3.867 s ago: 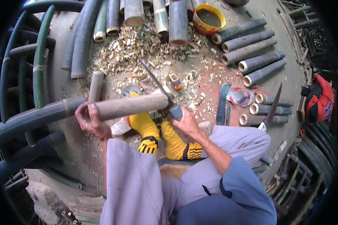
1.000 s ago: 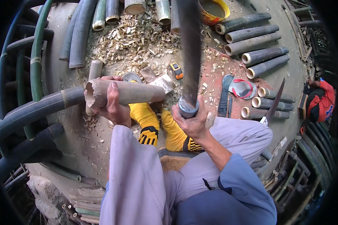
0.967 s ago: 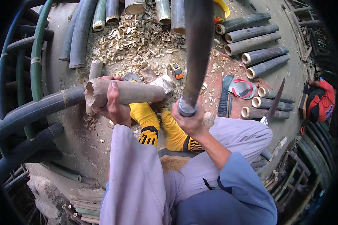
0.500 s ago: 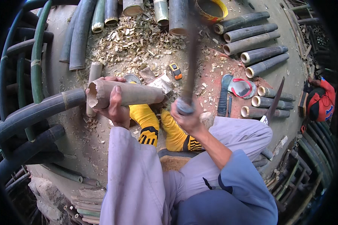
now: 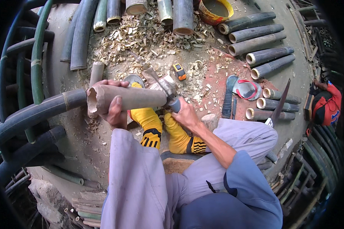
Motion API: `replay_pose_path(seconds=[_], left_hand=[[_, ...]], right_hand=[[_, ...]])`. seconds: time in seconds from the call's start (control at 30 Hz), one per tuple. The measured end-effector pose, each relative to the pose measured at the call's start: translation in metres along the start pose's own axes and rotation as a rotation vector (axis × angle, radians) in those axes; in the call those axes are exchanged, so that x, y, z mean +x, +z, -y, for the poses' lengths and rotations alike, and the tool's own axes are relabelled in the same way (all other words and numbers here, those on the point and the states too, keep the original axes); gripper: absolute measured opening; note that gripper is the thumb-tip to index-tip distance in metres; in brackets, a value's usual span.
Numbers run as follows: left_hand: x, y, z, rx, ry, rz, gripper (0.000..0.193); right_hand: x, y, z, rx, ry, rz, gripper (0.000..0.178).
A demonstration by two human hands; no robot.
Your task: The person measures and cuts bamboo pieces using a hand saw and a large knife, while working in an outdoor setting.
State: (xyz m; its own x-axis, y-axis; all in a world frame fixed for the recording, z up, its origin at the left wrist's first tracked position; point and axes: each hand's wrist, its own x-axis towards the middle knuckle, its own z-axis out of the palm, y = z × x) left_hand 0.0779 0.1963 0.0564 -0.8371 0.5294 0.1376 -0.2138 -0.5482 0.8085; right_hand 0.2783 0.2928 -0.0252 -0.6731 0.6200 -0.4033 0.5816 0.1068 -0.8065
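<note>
My left hand [image 5: 117, 116] grips a tan, scraped bamboo tube [image 5: 132, 96], its thumb along the near side and its fingers over the far side. The tube lies nearly level, with its ragged, hollow end at the left. My right hand [image 5: 187, 114] is closed round the blue-grey handle of a long-bladed chopping knife [image 5: 162, 84]. The blade slants up and left from my fist and meets the tube's right end. My two feet in yellow socks [image 5: 146, 117] are below the tube, beside a pale block partly hidden by it.
Wood chips [image 5: 135, 40] litter the ground ahead. A tape measure [image 5: 179, 71], a flip-flop [image 5: 247, 89] and a saw [image 5: 281, 101] lie to the right. Cut bamboo tubes [image 5: 258, 33] ring the area, near a yellow bucket [image 5: 216, 15]. Bamboo poles [image 5: 38, 110] reach in from the left; a person [image 5: 326, 103] is far right.
My right hand has swung the knife down from its raised, blurred position to the tube's right end. The tube is still in my left hand, almost in the same place.
</note>
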Motion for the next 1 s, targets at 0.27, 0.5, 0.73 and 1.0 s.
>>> replay_pose_path(seconds=[0.27,0.5,0.73,1.0], left_hand=[[-0.002,-0.02,-0.01,0.194,0.053,0.065,0.061],[0.014,-0.001,-0.01,0.498,-0.108,-0.175,0.065],[0.015,0.016,-0.009,0.338,0.198,-0.404,0.051],[0.013,0.04,0.003,0.372,0.251,-0.349,0.041]], right_hand=[[-0.018,-0.031,0.06,0.181,-0.287,-0.205,0.029],[0.004,-0.014,-0.017,-0.187,-0.138,0.041,0.034],[-0.024,-0.039,0.068,0.062,-0.4,-0.239,0.037],[-0.001,-0.005,-0.009,-0.104,-0.075,-0.073,0.035]])
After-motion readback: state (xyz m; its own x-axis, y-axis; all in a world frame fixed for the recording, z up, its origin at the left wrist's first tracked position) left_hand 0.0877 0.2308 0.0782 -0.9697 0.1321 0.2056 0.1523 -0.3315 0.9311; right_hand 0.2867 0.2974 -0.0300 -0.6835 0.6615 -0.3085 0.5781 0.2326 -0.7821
